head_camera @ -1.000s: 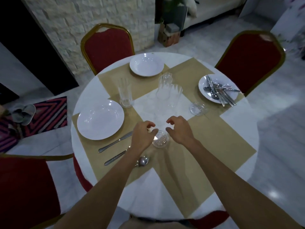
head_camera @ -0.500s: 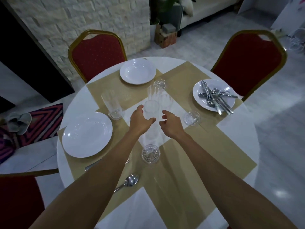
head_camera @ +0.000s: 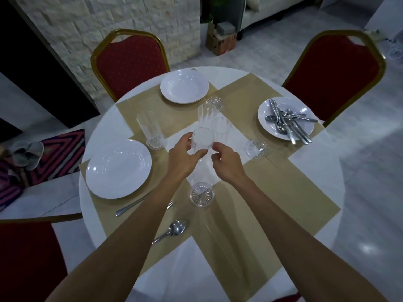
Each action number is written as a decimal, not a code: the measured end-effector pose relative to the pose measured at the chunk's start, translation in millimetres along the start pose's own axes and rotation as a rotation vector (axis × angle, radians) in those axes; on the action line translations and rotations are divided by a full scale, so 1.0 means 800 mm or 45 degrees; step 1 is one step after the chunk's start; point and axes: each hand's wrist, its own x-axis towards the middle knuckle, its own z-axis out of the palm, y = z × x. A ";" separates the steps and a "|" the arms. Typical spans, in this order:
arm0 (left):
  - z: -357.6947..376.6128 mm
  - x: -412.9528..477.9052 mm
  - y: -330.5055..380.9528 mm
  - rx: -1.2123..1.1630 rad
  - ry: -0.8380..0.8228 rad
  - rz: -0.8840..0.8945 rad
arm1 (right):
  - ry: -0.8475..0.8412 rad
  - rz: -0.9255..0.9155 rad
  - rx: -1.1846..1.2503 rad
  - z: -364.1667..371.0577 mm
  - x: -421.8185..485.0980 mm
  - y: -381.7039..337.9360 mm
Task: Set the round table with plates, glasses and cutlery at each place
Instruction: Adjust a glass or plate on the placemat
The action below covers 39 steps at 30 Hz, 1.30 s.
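Observation:
The round white table [head_camera: 327, 171] carries tan placemats [head_camera: 294, 188]. My left hand [head_camera: 185, 155] is shut on a clear glass [head_camera: 202, 139] at the table's middle. My right hand [head_camera: 226, 162] curls at that glass's right side; whether it grips is unclear. Two more glasses [head_camera: 218, 123] stand just behind. Another glass [head_camera: 152, 131] stands on a coaster by the left plate [head_camera: 118, 168]. Bare coasters lie near me [head_camera: 201, 194], at the right [head_camera: 256, 148] and at the far side [head_camera: 214, 103]. A far plate [head_camera: 184, 86] is bare. The right plate [head_camera: 305, 131] holds piled cutlery [head_camera: 287, 123].
A knife [head_camera: 130, 207] and spoon [head_camera: 174, 228] lie by the left plate; a fork [head_camera: 170, 204] peeks from under my left arm. Red chairs stand at the far left [head_camera: 130, 64], far right [head_camera: 333, 75] and near left [head_camera: 28, 258]. Slippers [head_camera: 26, 153] lie on a striped rug.
Both hands left the near coaster and reached forward to the glasses in the middle. My left hand closed around one glass. The view tilted up slightly.

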 end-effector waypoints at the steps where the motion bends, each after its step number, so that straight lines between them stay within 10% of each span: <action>1: -0.005 -0.009 0.002 -0.041 -0.008 0.001 | 0.027 -0.015 0.026 0.000 -0.011 -0.002; 39: -0.017 -0.142 -0.041 0.014 -0.174 -0.001 | 0.109 0.107 0.117 0.049 -0.133 0.037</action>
